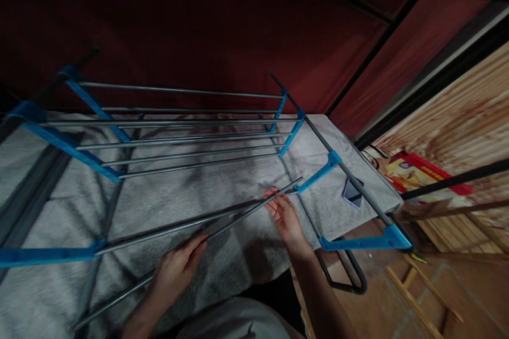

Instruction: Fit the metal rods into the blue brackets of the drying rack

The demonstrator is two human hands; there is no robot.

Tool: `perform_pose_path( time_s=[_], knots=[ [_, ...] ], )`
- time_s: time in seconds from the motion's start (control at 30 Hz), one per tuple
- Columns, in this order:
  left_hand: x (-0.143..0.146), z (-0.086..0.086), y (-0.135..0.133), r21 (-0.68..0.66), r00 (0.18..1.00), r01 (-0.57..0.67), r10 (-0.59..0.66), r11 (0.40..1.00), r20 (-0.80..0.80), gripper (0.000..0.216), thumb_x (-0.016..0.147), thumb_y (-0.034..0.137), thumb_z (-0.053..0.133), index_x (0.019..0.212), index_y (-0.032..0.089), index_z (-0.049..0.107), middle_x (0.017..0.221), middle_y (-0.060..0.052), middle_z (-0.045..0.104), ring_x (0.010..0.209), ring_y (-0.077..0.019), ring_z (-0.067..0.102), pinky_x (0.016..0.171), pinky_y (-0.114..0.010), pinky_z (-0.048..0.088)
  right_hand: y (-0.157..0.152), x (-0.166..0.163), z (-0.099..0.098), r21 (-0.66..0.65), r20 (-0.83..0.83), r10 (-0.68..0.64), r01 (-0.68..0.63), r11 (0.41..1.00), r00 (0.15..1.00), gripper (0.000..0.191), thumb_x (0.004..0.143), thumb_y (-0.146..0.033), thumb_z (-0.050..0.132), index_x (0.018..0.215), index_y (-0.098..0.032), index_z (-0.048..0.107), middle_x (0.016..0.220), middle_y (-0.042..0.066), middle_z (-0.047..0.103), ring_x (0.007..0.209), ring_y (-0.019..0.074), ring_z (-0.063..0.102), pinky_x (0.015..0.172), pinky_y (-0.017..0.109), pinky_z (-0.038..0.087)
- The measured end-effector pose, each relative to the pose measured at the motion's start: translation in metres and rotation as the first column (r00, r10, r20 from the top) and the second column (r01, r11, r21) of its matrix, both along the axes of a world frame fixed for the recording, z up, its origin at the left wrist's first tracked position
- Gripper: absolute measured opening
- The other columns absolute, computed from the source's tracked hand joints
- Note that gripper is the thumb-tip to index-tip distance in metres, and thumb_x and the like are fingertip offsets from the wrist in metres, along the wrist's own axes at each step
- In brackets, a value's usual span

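A metal rack with blue plastic brackets (95,161) and thin grey rods stands over a grey cloth shelf (222,190). My left hand (177,267) closes round a loose grey rod (234,220) near its lower part. My right hand (285,217) pinches the same rod further up, close to a blue bracket (318,172) at the rack's right side. The rod's tip lies just short of that bracket. A second rod runs beside it from a blue bracket (47,255) at the lower left.
A phone (352,193) lies on the cloth at the right, near the rack's side tube. A red-edged printed card (417,175) and wooden slats (417,296) lie on the floor at the right. Dark red fabric walls stand behind.
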State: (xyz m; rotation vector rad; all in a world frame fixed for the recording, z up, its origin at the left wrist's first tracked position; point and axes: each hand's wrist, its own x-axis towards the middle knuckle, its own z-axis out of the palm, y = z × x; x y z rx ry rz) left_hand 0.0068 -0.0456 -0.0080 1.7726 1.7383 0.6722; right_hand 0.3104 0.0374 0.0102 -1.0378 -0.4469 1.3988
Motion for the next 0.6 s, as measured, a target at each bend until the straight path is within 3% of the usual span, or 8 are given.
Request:
perform_pose_path(
  time_s=[0.17,0.37,0.6],
  knots=[
    [-0.014,-0.005,-0.003,0.003,0.999,0.04,-0.04,0.999,-0.003,0.04,0.099,0.056,0.055,0.11,0.036,0.088,0.103,-0.001,0.091,0.089,-0.03,0.089,0.081,-0.037,0.071,0.003,0.008,-0.004,-0.039,0.01,-0.018,0.019,0.999,1.0,0.027,0.079,-0.042,0.09,0.098,-0.027,0.077,0.104,0.007,0.083,0.108,0.0257,0.077,0.102,0.043,0.064],
    [-0.028,-0.016,-0.007,0.019,0.996,-0.007,0.009,1.0,-0.086,0.041,0.099,0.058,0.056,0.109,0.036,0.088,0.105,-0.001,0.091,0.09,-0.0309,0.089,0.081,-0.038,0.071,0.008,0.022,-0.013,-0.052,-0.008,-0.1,0.1,0.994,0.995,0.029,0.073,-0.037,0.094,0.091,-0.028,0.074,0.095,0.001,0.083,0.094,0.0199,0.079,0.087,0.033,0.065],
    [-0.035,-0.027,-0.008,0.062,0.994,0.011,-0.004,0.998,-0.111,0.037,0.097,0.058,0.058,0.103,0.037,0.087,0.103,0.0,0.091,0.09,-0.0302,0.088,0.08,-0.036,0.07,-0.001,0.045,-0.026,-0.039,0.063,-0.149,0.152,0.988,0.987,0.036,0.075,-0.045,0.098,0.096,-0.029,0.073,0.1,0.0,0.085,0.093,0.0181,0.081,0.084,0.031,0.066]
  ],
)
